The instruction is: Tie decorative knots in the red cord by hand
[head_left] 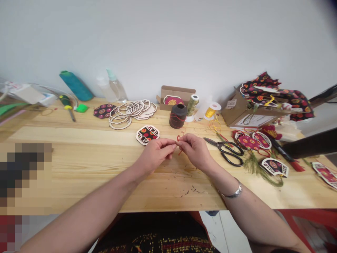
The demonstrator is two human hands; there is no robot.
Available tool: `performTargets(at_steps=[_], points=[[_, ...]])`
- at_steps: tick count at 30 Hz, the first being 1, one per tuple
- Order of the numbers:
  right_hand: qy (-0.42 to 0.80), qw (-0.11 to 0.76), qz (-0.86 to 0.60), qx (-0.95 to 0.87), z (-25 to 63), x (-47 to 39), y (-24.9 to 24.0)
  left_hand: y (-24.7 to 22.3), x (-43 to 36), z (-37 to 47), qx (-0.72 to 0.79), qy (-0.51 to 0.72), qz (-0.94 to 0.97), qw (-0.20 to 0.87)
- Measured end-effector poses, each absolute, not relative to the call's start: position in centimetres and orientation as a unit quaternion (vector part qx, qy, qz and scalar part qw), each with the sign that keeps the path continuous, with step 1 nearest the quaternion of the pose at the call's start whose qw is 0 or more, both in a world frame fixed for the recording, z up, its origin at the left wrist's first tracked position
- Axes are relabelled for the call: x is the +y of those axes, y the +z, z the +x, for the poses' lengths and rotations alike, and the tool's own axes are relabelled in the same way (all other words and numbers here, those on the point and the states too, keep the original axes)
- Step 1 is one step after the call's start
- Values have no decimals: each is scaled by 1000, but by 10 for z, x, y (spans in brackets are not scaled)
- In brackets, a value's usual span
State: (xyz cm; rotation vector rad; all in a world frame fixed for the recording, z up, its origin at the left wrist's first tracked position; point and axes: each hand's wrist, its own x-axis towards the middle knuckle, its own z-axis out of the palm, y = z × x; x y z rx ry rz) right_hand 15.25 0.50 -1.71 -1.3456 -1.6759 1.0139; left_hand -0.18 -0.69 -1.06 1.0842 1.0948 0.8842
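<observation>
Nearest to the camera, both forearms are reaching over the wooden worktop [86, 175], and a silver bracelet [235, 190] is circling the right wrist. Small dark scraps [191, 191] are lying on the near side of the dark thread cone [178, 117].

A little farther, and still nearer than this cone, the left hand [156, 154] and the right hand [196, 151] are meeting. Each hand is closing thumb and fingers in a small pinch, and together they are holding a thin red cord [179, 138]. The cord is lying between their fingertips, with parts showing above and below them.

To the right of the cone and nearer, the black scissors [231, 151] are resting with the handles apart. To its left and nearer, a patterned ornament [147, 135] is lying just beyond the left hand.

Farther, pale frames [131, 111] are overlapping to the left of the cone. A green spool [193, 104] and a yellow spool [211, 111] are standing to its right, and an open small box [189, 94] is standing behind it.
</observation>
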Motion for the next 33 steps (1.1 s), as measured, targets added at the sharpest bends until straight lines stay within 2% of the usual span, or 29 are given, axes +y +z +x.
performTargets(at_steps=[6,17,33], points=[[462,374,-508,-624,153,5,-14,-12,-5,-3,485,384,481,622],[626,378,-450,-512,155,7,-8,-11,-5,-5,433,374,411,710],[656,378,-432,-490,156,6,-6,-15,-4,-5,431,399,418,693]])
